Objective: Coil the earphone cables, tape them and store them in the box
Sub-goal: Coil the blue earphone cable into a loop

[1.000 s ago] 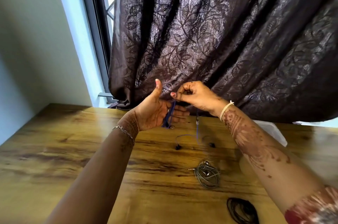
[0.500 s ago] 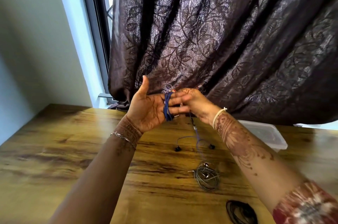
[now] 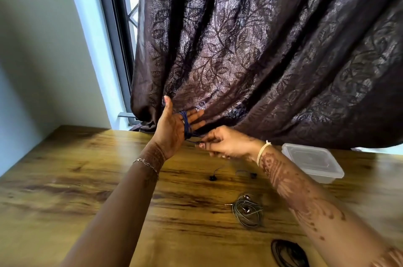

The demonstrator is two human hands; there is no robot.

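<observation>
A wooden tabletop [image 3: 65, 179] runs up to a pale wall [image 3: 43, 59] and a window frame [image 3: 118, 48], and a dark curtain [image 3: 261, 48] with a leaf pattern hangs over the far edge. A clear plastic box [image 3: 322, 176] with its lid on stands at the right of the tabletop, just under the curtain's hem.

Both hands are raised above the wood to the left of the box. The left hand [image 3: 172, 129], the farther from the box, is held palm toward the camera with its thumb pointing up and its fingers straight and spread a little. A blue cable [image 3: 186, 124] is wound in several turns around those fingers. The right hand [image 3: 226, 144] sits between the left hand and the box and slightly lower. Its thumb and fingertips pinch the loose run of the blue cable close to the wound turns. A thin chain bracelet [image 3: 146, 163] circles the left wrist and a pale band [image 3: 262, 152] the right.

Two small black earbuds [image 3: 212, 178] lie on the tabletop left of the box, below the right hand. The thin wire leading to them is too faint to follow. A grey coil [image 3: 247, 212] of earphone cable lies nearer the camera than the box and to its left. A black coil [image 3: 287, 253] lies nearer the camera again, at the bottom edge of the view and partly cut off.
</observation>
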